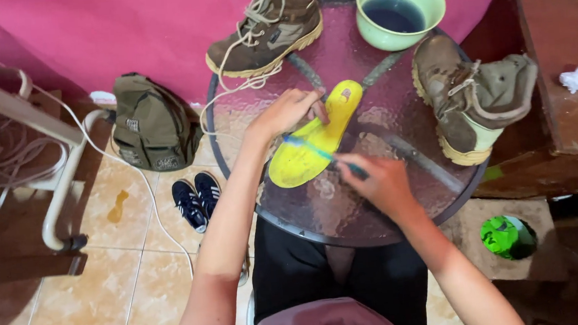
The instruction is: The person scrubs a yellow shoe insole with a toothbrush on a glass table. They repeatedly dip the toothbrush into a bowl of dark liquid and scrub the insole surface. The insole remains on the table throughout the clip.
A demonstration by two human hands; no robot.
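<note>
A yellow shoe insole (315,146) lies flat on the round glass table (348,213). My left hand (288,111) presses down on its upper half with the fingers spread over it. My right hand (380,179) grips a blue toothbrush (312,147), whose head rests across the middle of the insole. A brown lace-up boot (268,23) stands at the table's far left edge with its laces hanging loose. A second brown boot (472,93) lies on the right side of the table.
A light green bowl (397,9) of dark water sits at the table's far edge. On the tiled floor to the left are an olive backpack (152,125), dark sneakers (196,201) and a white cable. A wooden cabinet (571,78) stands on the right.
</note>
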